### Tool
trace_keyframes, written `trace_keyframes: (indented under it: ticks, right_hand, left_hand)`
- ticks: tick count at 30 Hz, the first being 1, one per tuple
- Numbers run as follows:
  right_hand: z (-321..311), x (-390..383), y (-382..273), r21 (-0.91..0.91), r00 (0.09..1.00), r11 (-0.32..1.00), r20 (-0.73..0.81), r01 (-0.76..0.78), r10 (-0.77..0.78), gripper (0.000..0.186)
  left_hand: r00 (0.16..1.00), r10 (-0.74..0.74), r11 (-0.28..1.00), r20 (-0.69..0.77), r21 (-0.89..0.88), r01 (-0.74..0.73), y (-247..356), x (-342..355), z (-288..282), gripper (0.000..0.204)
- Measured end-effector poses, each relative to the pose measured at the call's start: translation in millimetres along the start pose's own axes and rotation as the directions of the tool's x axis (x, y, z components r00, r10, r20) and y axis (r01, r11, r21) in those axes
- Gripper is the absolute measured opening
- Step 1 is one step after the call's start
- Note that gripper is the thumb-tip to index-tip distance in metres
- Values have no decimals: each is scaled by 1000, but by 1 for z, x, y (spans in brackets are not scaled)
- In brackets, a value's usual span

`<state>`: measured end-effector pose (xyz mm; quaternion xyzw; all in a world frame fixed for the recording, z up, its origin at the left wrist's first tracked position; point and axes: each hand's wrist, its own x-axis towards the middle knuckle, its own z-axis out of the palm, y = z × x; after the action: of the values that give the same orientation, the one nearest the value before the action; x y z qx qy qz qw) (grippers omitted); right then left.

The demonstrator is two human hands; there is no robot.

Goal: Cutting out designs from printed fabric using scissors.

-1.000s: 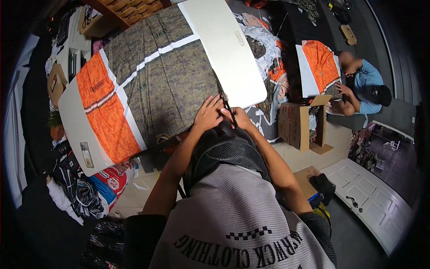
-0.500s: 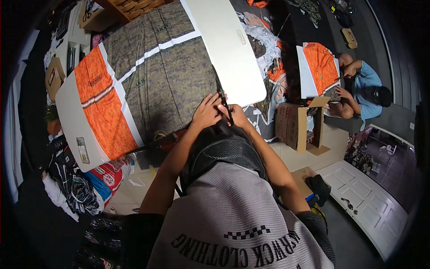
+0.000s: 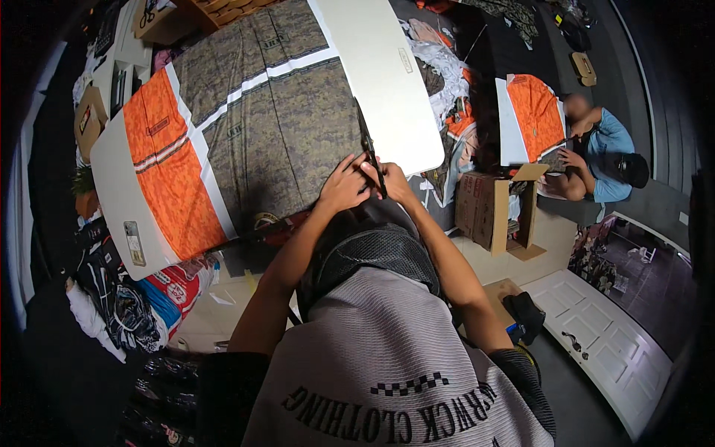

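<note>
A long printed cloth (image 3: 290, 127), camouflage green with white bands, lies flat on the white table. My left hand (image 3: 345, 185) rests on its near right part, fingers stretched out and apart, the thumb side close to the other hand. My right hand (image 3: 390, 181) is closed around black scissors (image 3: 368, 141), whose blades point away from me along the cloth's right edge. I cannot make out how far apart the blades are. Farther left, an orange printed section of cloth (image 3: 167, 167) with white edges lies beside the green.
The white table (image 3: 395, 89) has a rounded corner at my right. A phone-like object (image 3: 133, 242) lies at its left end. Beyond are scrap cloth (image 3: 447, 82), an open cardboard box (image 3: 484, 212) and a seated person (image 3: 607, 149) cutting orange cloth. A white door (image 3: 603, 343) stands at lower right.
My right hand and the scissors have shifted slightly away from me along the cloth's edge. My left hand remains on the cloth in nearly the same place.
</note>
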<state>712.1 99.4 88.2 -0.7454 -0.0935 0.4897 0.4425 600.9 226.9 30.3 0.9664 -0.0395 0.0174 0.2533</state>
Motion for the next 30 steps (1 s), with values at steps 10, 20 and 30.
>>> trace_keyframes:
  ticks: [10, 20, 30]
  right_hand:
    - [-4, 13, -12, -15, 999, 999, 5, -50, 51, 59]
    - [-5, 18, -23, -62, 1000, 998, -15, -23, 22, 63]
    - [-4, 25, -32, -45, 1000, 999, 5, -11, 11, 65]
  left_hand:
    - [999, 24, 998, -39, -55, -27, 0, 0, -3, 42]
    - [998, 15, 991, -67, -128, -24, 2, 0, -7, 33]
    - [990, 56, 990, -129, -118, -72, 0, 0, -5, 28]
